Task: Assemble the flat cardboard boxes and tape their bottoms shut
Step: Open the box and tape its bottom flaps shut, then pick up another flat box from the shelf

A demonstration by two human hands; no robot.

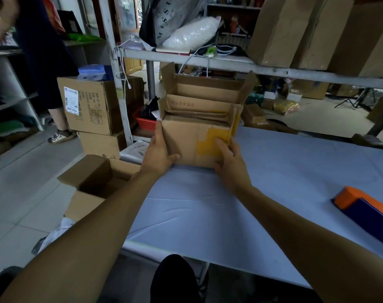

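Observation:
A brown cardboard box (186,141) stands at the far left of the table, a patch of yellow tape (208,145) on its near face. Flattened cardboard pieces fill its top. Behind it stands a bigger open box (206,88) with raised flaps. My left hand (159,153) grips the box's left side, thumb on the near face. My right hand (228,158) holds its right side, fingers curled over the taped corner.
The table (262,193) is covered in pale blue cloth. An orange and blue tape dispenser (365,208) lies at its right edge. An open box (94,182) stands on the floor at left, beside stacked cartons (90,108). A person's legs (55,114) stand at far left. A metal shelf (208,60) runs behind.

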